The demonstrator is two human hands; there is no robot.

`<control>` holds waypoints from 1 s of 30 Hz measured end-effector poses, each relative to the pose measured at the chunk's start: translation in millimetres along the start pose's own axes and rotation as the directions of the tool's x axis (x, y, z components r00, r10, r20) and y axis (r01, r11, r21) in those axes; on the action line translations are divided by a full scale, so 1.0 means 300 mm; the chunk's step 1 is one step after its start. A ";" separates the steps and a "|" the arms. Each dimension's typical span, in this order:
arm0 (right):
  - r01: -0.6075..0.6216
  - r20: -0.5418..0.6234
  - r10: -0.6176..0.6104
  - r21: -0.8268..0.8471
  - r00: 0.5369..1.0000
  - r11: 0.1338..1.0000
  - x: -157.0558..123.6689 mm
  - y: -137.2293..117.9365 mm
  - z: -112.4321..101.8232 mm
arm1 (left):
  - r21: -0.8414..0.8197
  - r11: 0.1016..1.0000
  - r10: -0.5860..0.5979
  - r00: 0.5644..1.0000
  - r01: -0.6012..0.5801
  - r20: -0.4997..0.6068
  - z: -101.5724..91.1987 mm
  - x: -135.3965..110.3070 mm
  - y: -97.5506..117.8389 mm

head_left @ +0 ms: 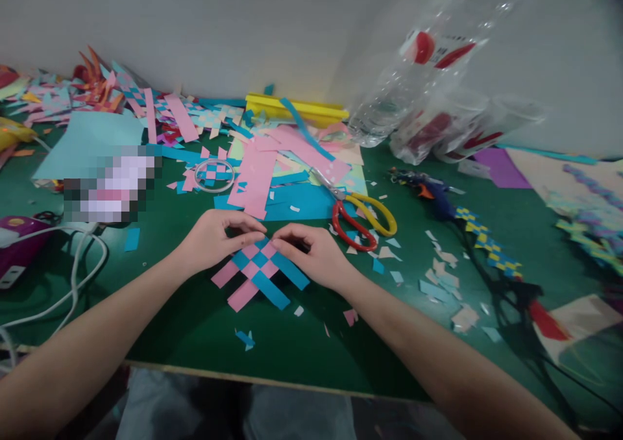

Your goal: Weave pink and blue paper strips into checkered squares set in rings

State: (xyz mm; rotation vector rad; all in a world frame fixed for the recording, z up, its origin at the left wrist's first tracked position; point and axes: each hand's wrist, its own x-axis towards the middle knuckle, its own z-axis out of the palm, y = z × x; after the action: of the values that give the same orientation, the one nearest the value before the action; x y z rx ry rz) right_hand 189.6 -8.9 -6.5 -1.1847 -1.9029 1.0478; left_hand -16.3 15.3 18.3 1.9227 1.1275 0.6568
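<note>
A small woven mat of pink and blue paper strips lies flat on the green table. My left hand rests at its upper left, fingers curled and pinching the top corner of the weave. My right hand sits at its upper right, fingers curled, pressing and pinching the same top edge. The fingertips of both hands nearly meet over the mat.
Red and yellow scissors lie just right of my hands. Loose pink and blue paper strips, a tape ring, a yellow ruler, clear plastic bottles, a glue gun and white cables surround them.
</note>
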 end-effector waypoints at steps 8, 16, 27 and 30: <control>0.014 0.036 -0.012 -0.053 0.999 0.998 0.004 0.005 0.004 | 0.030 0.999 0.022 1.000 -0.023 0.018 0.012 -0.003 -0.008; 0.007 -0.131 -0.040 -0.249 0.991 0.969 0.011 0.055 -0.011 | 0.592 0.805 0.177 0.941 0.030 -0.288 -0.056 0.015 -0.093; 0.159 -0.165 -0.350 -0.663 0.922 0.732 0.005 0.063 -0.027 | 0.773 0.610 0.180 0.919 0.176 -0.352 -0.098 0.034 -0.185; 0.209 -0.145 -0.408 -0.679 0.902 0.704 0.005 0.066 -0.020 | 0.804 0.570 0.230 0.907 0.167 -0.352 -0.101 0.033 -0.192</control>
State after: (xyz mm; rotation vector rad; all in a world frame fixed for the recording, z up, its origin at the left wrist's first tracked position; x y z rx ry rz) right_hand 202.0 -0.5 -20.8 -1.2132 -2.1885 -0.0174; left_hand -61.3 51.9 -12.6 2.6703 1.9426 0.6324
